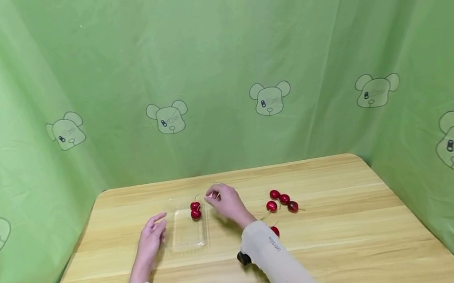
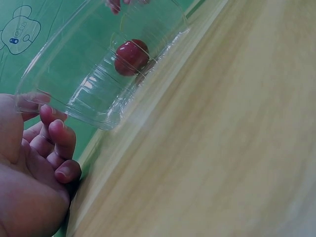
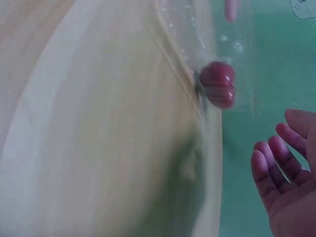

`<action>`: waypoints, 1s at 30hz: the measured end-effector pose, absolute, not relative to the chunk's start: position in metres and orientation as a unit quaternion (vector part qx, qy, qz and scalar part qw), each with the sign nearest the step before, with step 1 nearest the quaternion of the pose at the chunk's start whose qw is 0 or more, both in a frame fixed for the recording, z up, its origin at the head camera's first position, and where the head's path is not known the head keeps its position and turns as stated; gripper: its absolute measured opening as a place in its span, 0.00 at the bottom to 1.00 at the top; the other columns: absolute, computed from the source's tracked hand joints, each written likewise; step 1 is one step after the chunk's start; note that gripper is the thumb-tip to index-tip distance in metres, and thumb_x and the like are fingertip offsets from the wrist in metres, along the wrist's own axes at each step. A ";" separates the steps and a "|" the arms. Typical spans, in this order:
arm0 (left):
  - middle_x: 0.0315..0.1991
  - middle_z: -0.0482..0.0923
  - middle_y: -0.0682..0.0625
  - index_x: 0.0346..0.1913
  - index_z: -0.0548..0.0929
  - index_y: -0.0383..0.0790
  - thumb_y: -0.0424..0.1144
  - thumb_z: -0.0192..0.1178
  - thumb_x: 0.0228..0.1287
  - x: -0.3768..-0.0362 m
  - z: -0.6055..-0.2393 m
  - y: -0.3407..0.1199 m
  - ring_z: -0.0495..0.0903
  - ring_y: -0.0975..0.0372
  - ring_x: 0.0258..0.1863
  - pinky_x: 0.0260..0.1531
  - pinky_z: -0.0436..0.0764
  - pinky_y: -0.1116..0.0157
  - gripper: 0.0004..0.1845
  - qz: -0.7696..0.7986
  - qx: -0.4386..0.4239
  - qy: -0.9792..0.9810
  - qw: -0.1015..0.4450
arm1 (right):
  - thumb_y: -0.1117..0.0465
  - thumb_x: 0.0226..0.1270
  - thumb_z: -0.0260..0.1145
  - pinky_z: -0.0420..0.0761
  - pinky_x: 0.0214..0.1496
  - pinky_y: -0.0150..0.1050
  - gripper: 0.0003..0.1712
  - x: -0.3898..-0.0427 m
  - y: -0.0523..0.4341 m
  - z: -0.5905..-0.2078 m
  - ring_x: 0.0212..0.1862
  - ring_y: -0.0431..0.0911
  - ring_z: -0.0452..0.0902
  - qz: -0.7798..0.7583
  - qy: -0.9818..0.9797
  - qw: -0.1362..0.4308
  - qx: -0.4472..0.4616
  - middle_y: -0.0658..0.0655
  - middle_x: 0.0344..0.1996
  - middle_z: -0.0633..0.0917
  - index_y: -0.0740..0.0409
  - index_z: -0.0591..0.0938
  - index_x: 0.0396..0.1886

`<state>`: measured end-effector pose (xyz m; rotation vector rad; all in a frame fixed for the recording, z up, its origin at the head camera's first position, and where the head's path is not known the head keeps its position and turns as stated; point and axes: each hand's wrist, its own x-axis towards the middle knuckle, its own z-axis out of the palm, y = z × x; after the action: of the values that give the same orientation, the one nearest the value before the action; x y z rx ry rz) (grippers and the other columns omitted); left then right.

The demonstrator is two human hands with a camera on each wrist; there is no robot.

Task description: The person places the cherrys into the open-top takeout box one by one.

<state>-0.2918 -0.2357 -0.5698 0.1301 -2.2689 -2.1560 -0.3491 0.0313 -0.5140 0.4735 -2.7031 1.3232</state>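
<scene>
A clear plastic container (image 1: 190,246) sits on the table, with two red cherries (image 1: 195,211) near its far right side. The left hand (image 1: 152,233) is beside the container's left side, fingers loosely bent. In the left wrist view its fingertips (image 2: 59,129) overlap the container's corner; whether they touch it I cannot tell. Just past the container's right edge hovers the right hand (image 1: 229,204), its fingers (image 3: 284,158) loosely curved and nothing visible between them. The right wrist view shows the pair of cherries (image 3: 217,85) through the clear wall, away from that hand.
Several loose cherries (image 1: 284,199) lie right of the right hand on the wooden table (image 1: 340,262). Another cherry (image 1: 275,231) is partly hidden by the right sleeve (image 1: 271,253). A green curtain (image 1: 228,146) with bear prints stands behind and at both sides.
</scene>
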 end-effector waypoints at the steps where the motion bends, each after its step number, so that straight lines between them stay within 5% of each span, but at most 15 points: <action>1: 0.30 0.73 0.53 0.71 0.73 0.40 0.41 0.55 0.80 -0.291 -0.570 -0.236 0.71 0.65 0.26 0.29 0.74 0.71 0.22 -0.688 0.043 -0.725 0.005 | 0.57 0.74 0.68 0.82 0.45 0.38 0.09 -0.348 0.035 -0.512 0.38 0.43 0.78 0.433 -0.887 0.043 0.155 0.53 0.35 0.83 0.56 0.87 0.46; 23: 0.30 0.73 0.53 0.73 0.70 0.38 0.43 0.53 0.82 -0.288 -0.566 -0.241 0.71 0.65 0.26 0.29 0.75 0.71 0.24 -0.678 0.030 -0.734 0.002 | 0.57 0.76 0.66 0.82 0.52 0.44 0.13 -0.310 0.144 -0.491 0.48 0.50 0.82 0.423 -0.890 -0.032 0.165 0.52 0.45 0.86 0.56 0.86 0.55; 30: 0.31 0.73 0.53 0.73 0.71 0.40 0.42 0.53 0.82 -0.288 -0.564 -0.237 0.71 0.65 0.27 0.29 0.75 0.71 0.23 -0.685 0.036 -0.728 -0.007 | 0.60 0.76 0.66 0.81 0.54 0.41 0.15 -0.302 0.185 -0.503 0.46 0.45 0.80 0.422 -0.893 -0.047 0.150 0.53 0.44 0.86 0.61 0.84 0.57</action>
<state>-0.2883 -0.2370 -0.5642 0.1143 -2.2974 -2.1606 -0.3022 0.1846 -0.5025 0.4848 -2.8920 1.3680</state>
